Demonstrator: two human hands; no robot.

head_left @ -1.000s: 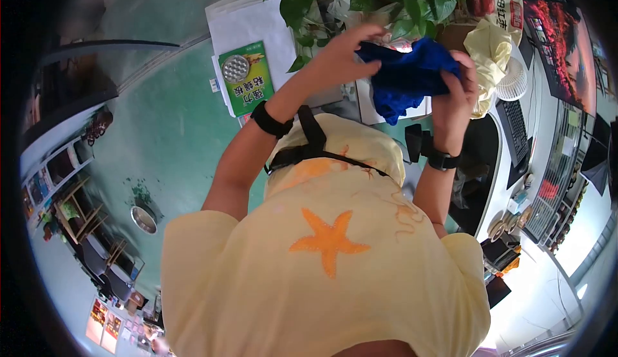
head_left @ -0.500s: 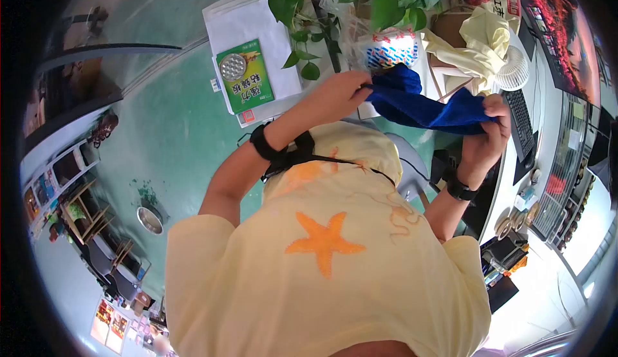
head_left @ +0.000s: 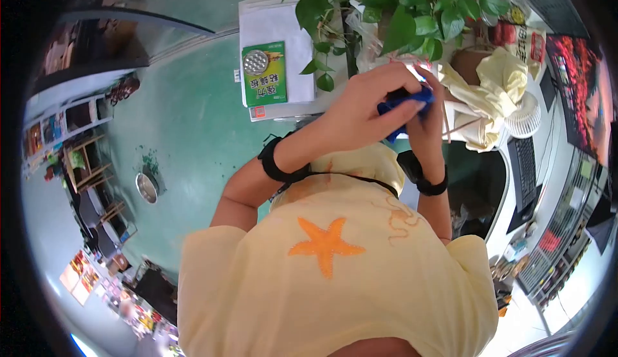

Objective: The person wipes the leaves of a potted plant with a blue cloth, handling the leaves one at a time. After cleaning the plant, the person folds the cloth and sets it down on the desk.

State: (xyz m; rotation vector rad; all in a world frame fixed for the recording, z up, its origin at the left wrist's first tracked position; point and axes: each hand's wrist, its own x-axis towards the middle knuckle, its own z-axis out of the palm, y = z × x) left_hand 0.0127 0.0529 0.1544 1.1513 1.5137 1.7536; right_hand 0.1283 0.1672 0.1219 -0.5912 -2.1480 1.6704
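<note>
Both hands meet in front of my chest around a blue cloth point(head_left: 407, 104), which is bunched up small, with only parts of it showing between the fingers. My left hand point(head_left: 372, 104) is closed on it from the left, the thumb pressed along its near side. From the right, my right hand point(head_left: 427, 124) wraps the same bundle, its fingers pointing up and partly hidden by the left hand. Black bands circle both wrists.
A leafy potted plant point(head_left: 399, 6) hangs over the desk beyond my hands. Left of it, a green box point(head_left: 265, 86) with a round metal lid point(head_left: 256, 63) rests on white papers. To the right are a pale yellow cloth point(head_left: 496, 93), a small white fan point(head_left: 523, 115) and a keyboard point(head_left: 523, 170).
The blue cloth was stretched wide between my two hands. They have come together, and it is now crumpled between them. The view has shifted slightly.
</note>
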